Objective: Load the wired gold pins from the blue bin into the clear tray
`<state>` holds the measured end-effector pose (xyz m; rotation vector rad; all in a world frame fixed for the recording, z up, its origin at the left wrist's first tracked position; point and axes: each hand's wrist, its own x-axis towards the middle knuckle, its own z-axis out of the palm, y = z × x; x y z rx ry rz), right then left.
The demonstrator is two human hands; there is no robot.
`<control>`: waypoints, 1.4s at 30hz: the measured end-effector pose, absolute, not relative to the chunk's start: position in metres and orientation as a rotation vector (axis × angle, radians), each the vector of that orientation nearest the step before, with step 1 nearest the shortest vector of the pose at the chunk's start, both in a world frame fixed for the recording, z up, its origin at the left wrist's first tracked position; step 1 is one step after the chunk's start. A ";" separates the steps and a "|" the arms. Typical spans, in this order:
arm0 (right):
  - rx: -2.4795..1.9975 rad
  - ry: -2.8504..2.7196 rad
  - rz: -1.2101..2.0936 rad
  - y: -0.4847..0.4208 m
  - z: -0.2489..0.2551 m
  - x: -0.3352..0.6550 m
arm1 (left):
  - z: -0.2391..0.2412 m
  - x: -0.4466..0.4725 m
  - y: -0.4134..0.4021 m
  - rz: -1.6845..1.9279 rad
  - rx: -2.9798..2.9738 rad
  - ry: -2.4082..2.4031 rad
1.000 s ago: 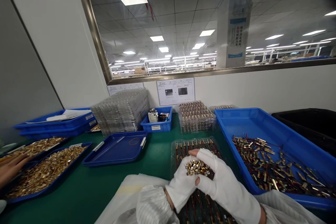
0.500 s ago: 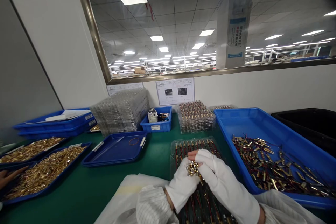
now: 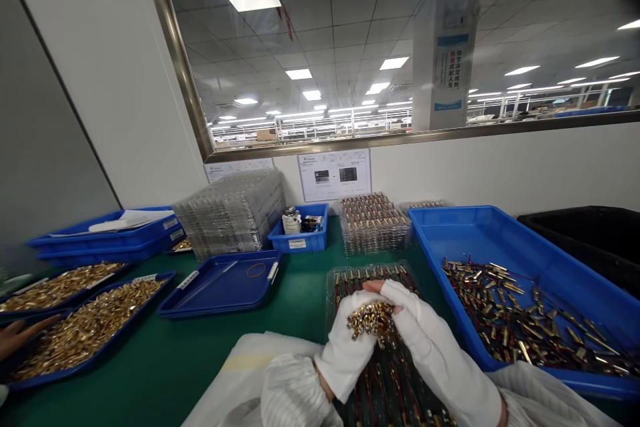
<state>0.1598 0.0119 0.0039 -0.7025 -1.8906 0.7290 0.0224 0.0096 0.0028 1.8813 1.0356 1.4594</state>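
Note:
A bunch of small gold-coloured metal parts [image 3: 373,321] sits between my two white-gloved hands. My left hand [image 3: 347,347] is curled round its left side. My right hand [image 3: 423,337] closes over its right side, with bare fingertips at the top. The gold ends point towards me; the rest of the bunch is hidden by the gloves. Directly beneath my hands lies a clear plastic tray [image 3: 334,278] filled with rows of gold-tipped parts on red and dark wires [image 3: 387,383].
On the right, a large blue bin [image 3: 435,230] holds loose wired parts. Clear trays [image 3: 227,217] are stacked behind, beside a small blue box [image 3: 305,240]. Shallow blue trays [image 3: 215,287] lie left of my hands. Another person's hand [image 3: 25,333] touches gold pieces [image 3: 95,320] at far left.
My hands have loosened apart a little, and more gold ends of the bunch now show between them. My right hand has shifted slightly to the right.

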 end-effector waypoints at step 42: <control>-0.561 -1.044 1.766 0.028 0.025 0.161 | 0.003 0.025 0.014 0.817 0.717 0.550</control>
